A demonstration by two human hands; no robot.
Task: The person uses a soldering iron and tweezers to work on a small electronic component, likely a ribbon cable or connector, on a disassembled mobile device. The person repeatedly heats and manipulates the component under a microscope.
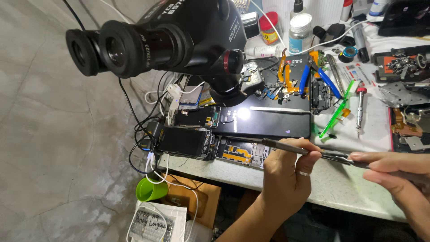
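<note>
metal tweezers [291, 147] pinched in left hand [286, 172], right hand [394, 172] gripping their tip; opened phone [242, 152] just beyond, untouched.

— Under the microscope [179, 36]: how many opened phones?
— Three: one [197, 117] just below the lens, one [186, 142] further below it, one [242, 152] below and right.
— Eyepieces?
— Two.
— Hands?
— Two, right of the microscope and lower: left hand [286, 175], right hand [394, 172].
— Bottles behind it?
— Two, one white-capped [299, 32], one red-capped [269, 28].
— Green cups?
— One [151, 190], below.
</note>
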